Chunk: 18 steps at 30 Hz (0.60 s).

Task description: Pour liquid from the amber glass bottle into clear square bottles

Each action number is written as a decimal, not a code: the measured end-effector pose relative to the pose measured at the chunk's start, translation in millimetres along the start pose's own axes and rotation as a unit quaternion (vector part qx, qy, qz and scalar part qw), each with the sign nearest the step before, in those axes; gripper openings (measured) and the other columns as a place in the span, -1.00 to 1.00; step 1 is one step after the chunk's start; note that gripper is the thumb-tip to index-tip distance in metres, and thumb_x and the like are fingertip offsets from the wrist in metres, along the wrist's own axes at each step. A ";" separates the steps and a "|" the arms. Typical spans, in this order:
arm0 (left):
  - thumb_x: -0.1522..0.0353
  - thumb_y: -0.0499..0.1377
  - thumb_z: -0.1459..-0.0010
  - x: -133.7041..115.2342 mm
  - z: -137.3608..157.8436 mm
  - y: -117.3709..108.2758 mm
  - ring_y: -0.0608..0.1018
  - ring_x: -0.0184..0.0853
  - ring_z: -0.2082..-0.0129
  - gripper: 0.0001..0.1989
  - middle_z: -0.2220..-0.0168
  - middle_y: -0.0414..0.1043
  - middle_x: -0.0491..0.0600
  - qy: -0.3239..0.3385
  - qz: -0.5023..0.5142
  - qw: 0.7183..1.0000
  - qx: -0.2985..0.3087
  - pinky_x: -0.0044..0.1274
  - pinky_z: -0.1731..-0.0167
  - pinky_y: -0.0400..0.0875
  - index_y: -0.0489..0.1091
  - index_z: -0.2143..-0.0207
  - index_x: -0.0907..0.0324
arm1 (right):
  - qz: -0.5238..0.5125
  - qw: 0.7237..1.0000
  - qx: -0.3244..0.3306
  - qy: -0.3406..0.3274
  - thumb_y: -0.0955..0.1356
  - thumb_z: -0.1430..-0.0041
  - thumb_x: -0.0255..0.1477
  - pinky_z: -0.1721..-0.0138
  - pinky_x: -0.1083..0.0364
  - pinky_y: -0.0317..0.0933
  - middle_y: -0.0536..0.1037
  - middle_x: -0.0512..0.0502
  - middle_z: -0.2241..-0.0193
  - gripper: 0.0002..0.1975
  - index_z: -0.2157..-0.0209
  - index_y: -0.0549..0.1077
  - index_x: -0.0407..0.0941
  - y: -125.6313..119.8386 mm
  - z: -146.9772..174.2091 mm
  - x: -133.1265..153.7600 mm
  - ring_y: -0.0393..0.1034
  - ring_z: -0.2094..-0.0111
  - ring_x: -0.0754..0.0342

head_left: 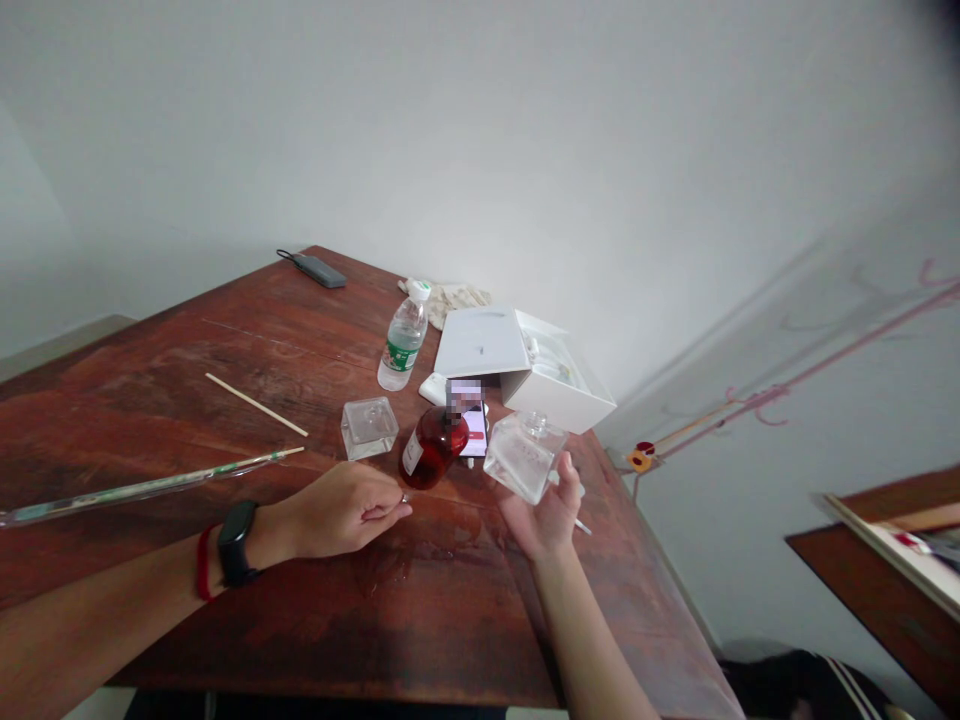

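Note:
My right hand is closed around a transparent square glass bottle with a short neck, tilted above the right part of the table. My left hand is curled in a pinch low over the table; a small shiny bit shows at its fingertips, too small to name. Just beyond those fingertips is a dark amber bottle with a pale label. Behind my left hand a transparent square glass block or container sits on the wood. A phone with a lit screen is partly hidden behind the amber bottle.
A water bottle stands farther back, beside an open white box and a pale cloth. A thin stick and a packet of wrapped sticks lie left. A grey device rests at the far corner. Wet streaks mark the table.

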<state>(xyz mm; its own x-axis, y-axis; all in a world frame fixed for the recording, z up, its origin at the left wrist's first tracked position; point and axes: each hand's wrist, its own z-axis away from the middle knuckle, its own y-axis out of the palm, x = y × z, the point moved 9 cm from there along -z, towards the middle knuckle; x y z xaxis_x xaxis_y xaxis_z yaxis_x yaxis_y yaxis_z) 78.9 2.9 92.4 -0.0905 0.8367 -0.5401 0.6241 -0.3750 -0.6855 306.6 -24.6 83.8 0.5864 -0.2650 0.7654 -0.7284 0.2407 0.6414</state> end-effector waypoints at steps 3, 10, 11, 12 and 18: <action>0.40 0.12 -0.43 0.7 1.3 2.6 0.18 -0.42 0.60 -0.56 0.57 0.13 -0.21 0.001 -0.002 1.000 0.008 -0.47 0.50 -0.02 0.05 0.54 0.13 | 0.007 1.000 -0.004 -0.007 0.51 -0.19 -0.02 0.00 -0.06 0.52 0.76 -0.07 0.01 -0.50 -0.09 0.60 0.07 -1.7 -0.3 0.4 0.66 0.00 -0.10; 0.37 0.12 -0.44 1.7 0.3 -3.7 0.18 -0.40 0.59 -0.56 0.56 0.15 -0.19 -0.016 -0.013 1.000 -0.003 -0.46 0.50 -0.05 0.09 0.54 0.13 | 0.014 1.000 0.004 0.000 0.51 -0.18 0.01 -0.03 -0.05 0.50 0.76 -0.03 0.04 -0.46 -0.11 0.59 0.08 -3.5 -0.8 -2.9 0.64 -0.01 -0.08; 0.37 0.12 -0.44 2.0 0.2 -4.7 0.19 -0.41 0.59 -0.56 0.56 0.16 -0.19 -0.021 -0.015 1.000 -0.006 -0.46 0.50 -0.04 0.10 0.54 0.13 | 0.011 1.000 0.002 0.001 0.51 -0.18 0.00 -0.04 -0.05 0.50 0.76 -0.04 0.02 -0.46 -0.12 0.59 0.07 -3.8 -0.8 -3.0 0.64 -0.02 -0.09; 0.36 0.13 -0.44 2.6 0.1 -5.3 0.20 -0.41 0.59 -0.56 0.56 0.17 -0.19 -0.026 -0.017 1.000 -0.007 -0.47 0.50 -0.04 0.11 0.54 0.13 | 0.007 1.000 0.000 0.000 0.51 -0.18 0.00 -0.03 -0.05 0.50 0.75 -0.05 0.01 -0.47 -0.12 0.59 0.07 -4.1 -0.7 -2.8 0.65 -0.02 -0.09; 0.32 0.20 -0.40 11.6 1.3 -1.6 0.35 -0.37 0.56 -0.66 0.53 0.35 -0.16 -0.063 -0.028 0.998 -0.012 -0.51 0.48 0.04 0.25 0.48 0.13 | -0.004 1.000 0.004 0.005 0.52 -0.17 -0.02 0.03 0.00 0.53 0.75 -0.04 0.00 -0.48 -0.10 0.60 0.07 -1.1 0.3 -2.6 0.66 0.00 -0.05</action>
<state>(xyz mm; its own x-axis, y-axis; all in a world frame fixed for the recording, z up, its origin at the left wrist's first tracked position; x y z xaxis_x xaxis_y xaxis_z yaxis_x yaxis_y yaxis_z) 75.9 12.7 86.6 -0.2212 0.7990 -0.5591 0.6328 -0.3187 -0.7057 305.8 -24.5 81.0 0.5962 -0.2576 0.7604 -0.7261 0.2312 0.6476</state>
